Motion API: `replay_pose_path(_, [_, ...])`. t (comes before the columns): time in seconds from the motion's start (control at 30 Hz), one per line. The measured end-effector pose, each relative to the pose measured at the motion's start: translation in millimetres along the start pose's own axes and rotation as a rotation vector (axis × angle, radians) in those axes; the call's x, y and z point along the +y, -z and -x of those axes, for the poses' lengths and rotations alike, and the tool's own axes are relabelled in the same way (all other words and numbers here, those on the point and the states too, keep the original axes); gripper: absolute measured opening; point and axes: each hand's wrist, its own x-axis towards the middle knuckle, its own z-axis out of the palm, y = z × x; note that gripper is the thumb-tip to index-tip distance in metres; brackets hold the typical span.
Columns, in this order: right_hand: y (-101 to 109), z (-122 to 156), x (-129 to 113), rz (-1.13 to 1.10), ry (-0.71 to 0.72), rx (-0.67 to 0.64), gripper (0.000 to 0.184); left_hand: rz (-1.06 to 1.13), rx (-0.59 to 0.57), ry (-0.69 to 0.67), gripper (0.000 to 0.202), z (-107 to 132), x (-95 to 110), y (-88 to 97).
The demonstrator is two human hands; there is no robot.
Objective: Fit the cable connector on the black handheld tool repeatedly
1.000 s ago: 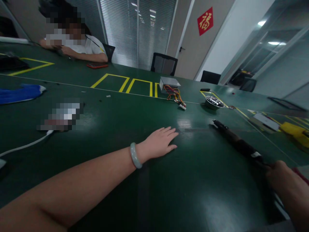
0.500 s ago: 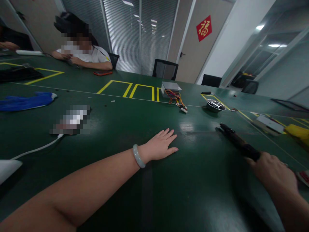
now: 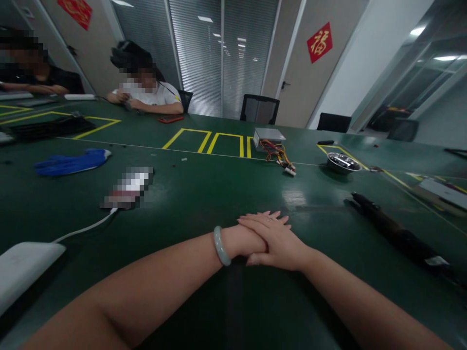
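My left hand (image 3: 243,239) lies flat on the green table (image 3: 204,194), a pale jade bangle (image 3: 221,245) on its wrist. My right hand (image 3: 274,240) rests palm down on top of it, fingers stretched out, a ring on one finger. Neither hand holds anything. A long black tool (image 3: 394,232) lies alone on the table to the right, well clear of both hands.
A metal power supply box (image 3: 269,135) with coloured wires (image 3: 279,155), a steel bowl (image 3: 342,162), a blue glove (image 3: 71,162), a white device (image 3: 22,266) with its cable and an orange phone (image 3: 170,119) lie on the table. Two people sit at the far left. Empty chairs line the back.
My right hand has let go of the black tool and moved left onto my left hand. The tool now lies on the table. The camera has turned left.
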Motion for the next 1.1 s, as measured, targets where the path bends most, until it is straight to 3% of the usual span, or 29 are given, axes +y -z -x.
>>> replay_pose_path(0.17, [4.5, 4.8, 4.7, -0.029, -0.003, 0.0, 0.088, 0.035, -0.142, -0.158, 0.09, -9.6, -9.9, 2.7])
replay_pose_path(0.43, [3.2, 5.3, 5.2, -0.048, -0.019, -0.014, 0.086, 0.07, -0.202, -0.135, 0.089, -12.2, -11.3, 9.9])
replay_pose_path(0.7, [4.7, 5.5, 4.0, -0.044, -0.023, -0.019, 0.085, 0.094, -0.223, 0.12, 0.086, -0.3, 1.1, 10.6])
replay_pose_path(0.9, [2.6, 5.4, 6.2, -0.046, -0.004, -0.028, 0.087, 0.189, -0.217, 0.067, 0.083, -3.7, -5.5, 19.1])
replay_pose_path(1.1, [3.1, 5.9, 8.9, -0.051, -0.001, -0.019, 0.089, 0.147, -0.168, 0.196, 0.084, -3.2, 2.0, 2.6])
